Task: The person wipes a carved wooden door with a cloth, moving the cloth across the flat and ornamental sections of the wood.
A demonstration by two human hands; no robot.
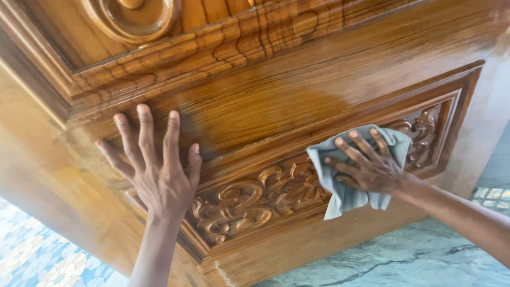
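The right hand [372, 169], fingers spread, presses a grey cloth [350, 175] onto the long carved scrollwork panel [255, 199] of the varnished wooden door [297, 95], the open left hand [159, 170] braced flat up-left.

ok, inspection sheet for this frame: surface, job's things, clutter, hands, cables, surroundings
surface: varnished wooden door, glossy, grain visible; carved scroll panel in a moulded frame.
job's things: grey cloth, pressed on the carved panel.
clutter: nothing seen.
hands: left hand flat on the door, fingers spread, beside the panel's corner; right hand spread over the cloth, pressing it to the carving.
cables: nothing seen.
surroundings: patterned blue and white tiles lower left; marbled grey floor lower right; round carved rosette at top.
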